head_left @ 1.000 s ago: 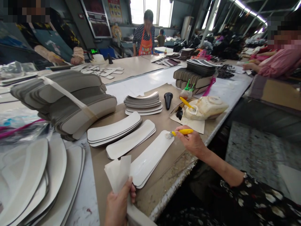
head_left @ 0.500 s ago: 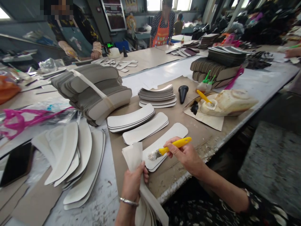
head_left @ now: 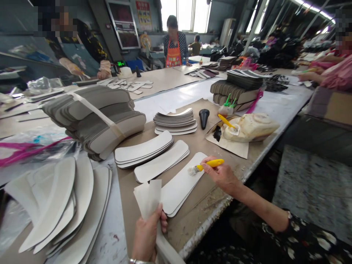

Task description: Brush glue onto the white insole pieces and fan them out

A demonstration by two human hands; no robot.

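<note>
My right hand [head_left: 222,176] is closed round the yellow handle of a brush [head_left: 210,164]. Its white-coated bristles rest at the upper part of a pale curved panel [head_left: 180,185], which lies on another like it. In my left hand [head_left: 148,229] is a bunch of off-white strips [head_left: 148,196], held upright between thumb and fingers, with their long ends hanging below. Beside the panel lie a short stack of curved panels [head_left: 162,161] and a taller one [head_left: 144,148].
A strapped bundle of panels [head_left: 101,117] stands at left, with fanned panels [head_left: 63,194] in front. At right are a cut-open glue container [head_left: 255,126] with a second brush [head_left: 227,121], small green-tipped bottles [head_left: 227,107] and a black cone [head_left: 204,118]. Co-workers stand round the table.
My right hand has moved the brush from the panel's near end up towards its far end. My left hand still grips the strips. The camera view has shifted.
</note>
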